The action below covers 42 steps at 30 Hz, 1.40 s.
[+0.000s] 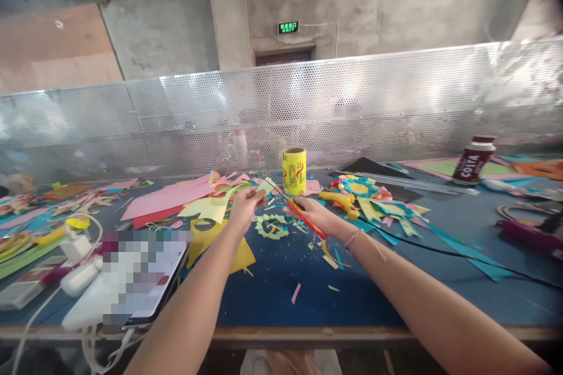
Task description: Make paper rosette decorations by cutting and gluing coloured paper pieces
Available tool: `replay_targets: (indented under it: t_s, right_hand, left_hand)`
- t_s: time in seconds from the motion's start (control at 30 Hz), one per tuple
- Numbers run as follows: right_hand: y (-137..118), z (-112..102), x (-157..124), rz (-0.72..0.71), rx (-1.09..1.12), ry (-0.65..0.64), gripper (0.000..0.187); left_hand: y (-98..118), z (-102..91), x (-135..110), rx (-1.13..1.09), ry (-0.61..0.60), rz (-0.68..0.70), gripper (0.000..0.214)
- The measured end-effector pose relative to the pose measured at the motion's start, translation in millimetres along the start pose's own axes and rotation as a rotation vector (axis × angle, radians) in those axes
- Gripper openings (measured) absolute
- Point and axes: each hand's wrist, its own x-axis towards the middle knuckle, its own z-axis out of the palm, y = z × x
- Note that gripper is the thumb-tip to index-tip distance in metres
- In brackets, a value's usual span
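My left hand [247, 204] pinches a small piece of pale green paper [265, 186] above the middle of the table. My right hand [313, 214] is closed around red-handled scissors [308, 224], their blades pointing up and left towards that paper. Whether the blades touch the paper is too small to tell. Just below and between the hands lies a ring of pale green paper cuttings [271, 227]. A yellow printed roll [294, 172] stands upright right behind the hands. Yellow paper [241, 255] lies partly under my left forearm.
A phone [162, 281], cables and a white charger [77, 246] are at left. Pink sheets [169, 196] lie behind. To the right are a yellow glue gun [341, 203], a blue-and-yellow paper flower [358, 187], a black cable [440, 253] and a Costa bottle [474, 161]. A perforated metal screen [197, 123] borders the back.
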Motion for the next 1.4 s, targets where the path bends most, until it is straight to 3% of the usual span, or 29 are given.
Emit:
replay_targets:
  t_s: [0.53, 0.97, 1.3, 1.4]
  right_hand:
    - [7, 0, 6, 0.016, -0.068, 0.071, 0.049]
    - [-6, -2, -2, 0.002, 0.018, -0.003, 0.046]
    - [-1, 0, 4, 0.052, -0.060, 0.182, 0.044]
    - [1, -6, 5, 0.144, -0.213, 0.261, 0.037]
  left_hand:
    - [4, 1.8, 1, -0.058, 0.037, 0.017, 0.025]
    - [-1, 0.3, 0, 0.005, -0.021, 0.016, 0.023]
    - [-1, 1.3, 0, -0.009, -0.025, -0.020, 0.027]
    - [0, 0.8, 0, -0.022, -0.010, -0.026, 0.024]
